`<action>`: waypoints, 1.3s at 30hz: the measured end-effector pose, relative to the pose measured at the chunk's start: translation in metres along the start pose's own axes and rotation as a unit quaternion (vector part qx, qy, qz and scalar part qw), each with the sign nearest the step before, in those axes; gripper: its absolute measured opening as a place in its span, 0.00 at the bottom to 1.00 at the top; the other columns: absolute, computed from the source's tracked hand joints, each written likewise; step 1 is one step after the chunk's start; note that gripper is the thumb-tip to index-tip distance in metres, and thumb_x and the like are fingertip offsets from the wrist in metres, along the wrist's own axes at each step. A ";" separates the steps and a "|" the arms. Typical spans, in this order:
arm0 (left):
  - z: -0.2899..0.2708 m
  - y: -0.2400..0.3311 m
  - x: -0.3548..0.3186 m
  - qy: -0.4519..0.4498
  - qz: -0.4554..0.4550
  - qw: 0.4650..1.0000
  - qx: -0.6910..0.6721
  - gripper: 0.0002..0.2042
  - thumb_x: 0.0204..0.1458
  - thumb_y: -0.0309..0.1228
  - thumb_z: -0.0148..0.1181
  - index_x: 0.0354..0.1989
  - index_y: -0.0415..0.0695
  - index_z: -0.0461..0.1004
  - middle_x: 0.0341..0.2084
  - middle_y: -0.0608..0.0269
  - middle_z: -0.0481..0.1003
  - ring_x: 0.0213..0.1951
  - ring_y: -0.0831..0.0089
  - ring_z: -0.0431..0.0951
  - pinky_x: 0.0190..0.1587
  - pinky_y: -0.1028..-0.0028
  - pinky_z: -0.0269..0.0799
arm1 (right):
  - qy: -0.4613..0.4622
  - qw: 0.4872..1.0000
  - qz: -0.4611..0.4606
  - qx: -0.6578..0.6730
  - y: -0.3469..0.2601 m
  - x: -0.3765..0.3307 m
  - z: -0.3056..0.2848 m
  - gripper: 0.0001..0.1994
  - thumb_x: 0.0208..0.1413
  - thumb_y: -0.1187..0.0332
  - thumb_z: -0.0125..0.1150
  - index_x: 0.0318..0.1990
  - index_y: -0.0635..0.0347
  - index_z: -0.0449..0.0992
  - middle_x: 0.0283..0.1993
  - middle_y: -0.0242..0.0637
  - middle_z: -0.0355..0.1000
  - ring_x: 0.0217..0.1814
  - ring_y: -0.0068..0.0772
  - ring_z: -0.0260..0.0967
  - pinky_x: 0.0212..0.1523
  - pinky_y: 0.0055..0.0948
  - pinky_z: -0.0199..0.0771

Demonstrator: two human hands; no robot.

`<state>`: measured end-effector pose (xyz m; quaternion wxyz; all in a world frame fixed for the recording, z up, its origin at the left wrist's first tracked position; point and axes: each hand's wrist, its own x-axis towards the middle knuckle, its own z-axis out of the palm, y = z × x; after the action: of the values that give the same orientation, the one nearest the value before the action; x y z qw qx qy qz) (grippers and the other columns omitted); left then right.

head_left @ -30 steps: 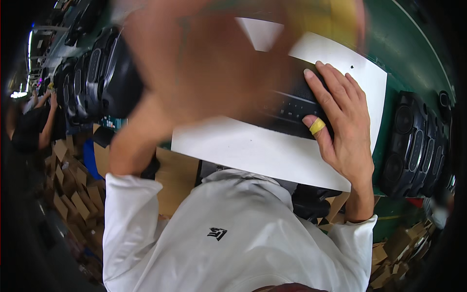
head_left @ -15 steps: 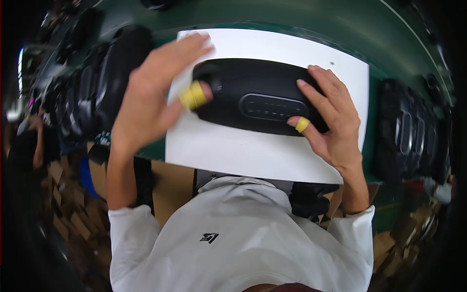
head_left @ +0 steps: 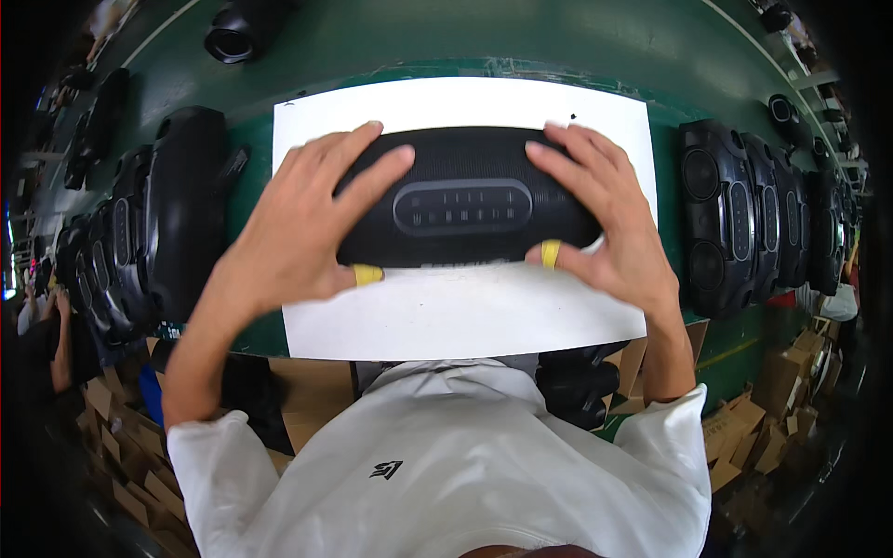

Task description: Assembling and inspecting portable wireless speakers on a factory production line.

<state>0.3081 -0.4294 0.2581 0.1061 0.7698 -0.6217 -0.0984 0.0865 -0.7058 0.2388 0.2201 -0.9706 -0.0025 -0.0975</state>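
Black, elongated, round-ended speaker with a finely ribbed cover (head_left: pixel 470 166) lies crosswise on a white rectangular sheet (head_left: pixel 465 321), which covers part of a dark green tabletop (head_left: pixel 253 130). Its grey-rimmed oval control panel (head_left: pixel 462 208) faces up, rows of small pale marks on it.

Left hand (head_left: pixel 302 209) clasps the speaker's left end: fingers spread over the far side and top, thumb at the near edge. Right hand (head_left: pixel 614 214) does likewise at the right end, fingers bent over the top, thumb at the near edge. Each thumb wears a yellow band, left (head_left: pixel 368 274) and right (head_left: pixel 551 254). Fingertip pressure: cannot tell.

Small dark speck (head_left: pixel 573 117) on the sheet, near its far right corner.

Either side of the sheet, similar dark speakers stand in close rows, left row (head_left: pixel 186 214) and right row (head_left: pixel 714 219). One more dark speaker (head_left: pixel 233 39) lies beyond, upper left. Brown cardboard boxes below, both sides: left pile (head_left: pixel 130 442), right pile (head_left: pixel 739 428). Wearer's shirt (head_left: pixel 446 456) white, small dark emblem on it.
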 end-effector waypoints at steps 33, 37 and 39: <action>0.032 -0.003 0.020 0.165 0.023 0.986 -0.012 0.52 0.36 0.45 0.86 0.72 0.35 0.69 0.66 0.40 0.75 0.68 0.41 0.73 0.71 0.53 0.69 | 0.009 0.996 -0.046 -0.072 -0.015 0.032 0.011 0.38 0.63 0.51 0.67 0.73 0.70 0.70 0.75 0.61 0.69 0.78 0.65 0.64 0.79 0.54 0.62; 0.031 -0.004 0.030 0.150 0.016 0.987 -0.056 0.49 0.38 0.45 0.85 0.69 0.32 0.71 0.60 0.39 0.78 0.61 0.42 0.76 0.66 0.54 0.73 | 0.165 0.960 -0.019 -0.226 -0.031 0.058 0.059 0.30 0.65 0.53 0.67 0.65 0.71 0.77 0.65 0.59 0.77 0.67 0.60 0.75 0.69 0.50 0.73; 0.036 -0.002 0.028 0.164 0.023 0.985 -0.038 0.48 0.39 0.44 0.85 0.68 0.31 0.71 0.60 0.39 0.77 0.61 0.42 0.76 0.66 0.54 0.73 | 0.185 0.963 -0.012 -0.195 -0.032 0.061 0.063 0.26 0.65 0.55 0.66 0.60 0.70 0.80 0.59 0.57 0.80 0.60 0.58 0.79 0.64 0.48 0.77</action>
<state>0.3057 -0.4575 0.2228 0.2381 0.7561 -0.6095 0.0087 0.1566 -0.6526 0.2087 0.0225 -0.9596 0.0455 -0.2769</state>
